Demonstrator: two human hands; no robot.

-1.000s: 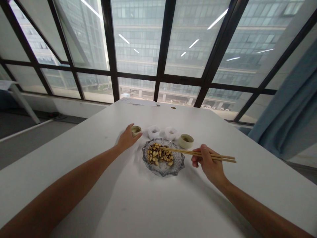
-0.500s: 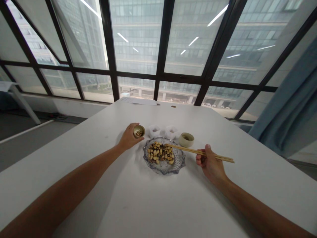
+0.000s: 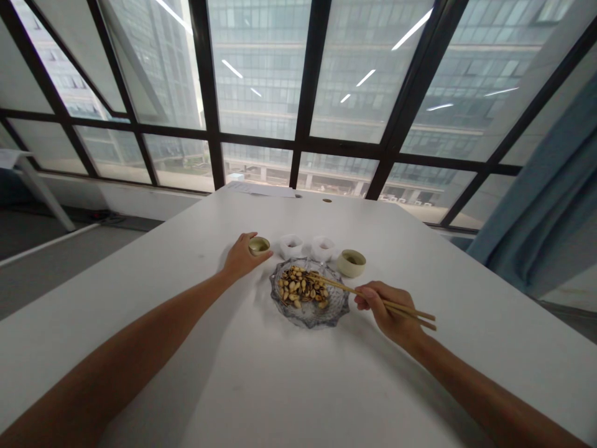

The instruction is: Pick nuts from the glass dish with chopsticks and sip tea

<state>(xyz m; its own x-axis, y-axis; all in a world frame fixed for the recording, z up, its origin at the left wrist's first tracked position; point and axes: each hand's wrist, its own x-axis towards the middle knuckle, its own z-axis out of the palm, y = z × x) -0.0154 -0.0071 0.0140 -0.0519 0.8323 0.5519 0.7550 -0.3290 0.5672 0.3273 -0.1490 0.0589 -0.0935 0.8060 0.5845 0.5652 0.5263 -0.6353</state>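
Observation:
My left hand (image 3: 242, 256) is wrapped round a small olive-green cup (image 3: 259, 246), thumb and fingers on its sides. In my right hand (image 3: 389, 309) is a pair of bamboo chopsticks (image 3: 342, 287), their tips among the seeds. Those seeds (image 3: 298, 287), tan and dark brown, are heaped in the left and back part of a clear scalloped glass plate (image 3: 334, 308). Behind the plate stand two small white bowls, one on the left (image 3: 290, 247) and one on the right (image 3: 322, 249). A second, paler green cup (image 3: 351, 264) is at the plate's back right, near my right hand.
The white table (image 3: 261, 386) reaches back to large dark-framed windows. Paper sheets (image 3: 261, 189) and a small brown disc (image 3: 327, 200) lie at its far edge. A blue curtain (image 3: 536, 205) hangs on the right.
The cup in my left hand has gone from tilted toward me to more upright. My right hand has turned over, and the chopsticks now slope differently, tips still at the seeds.

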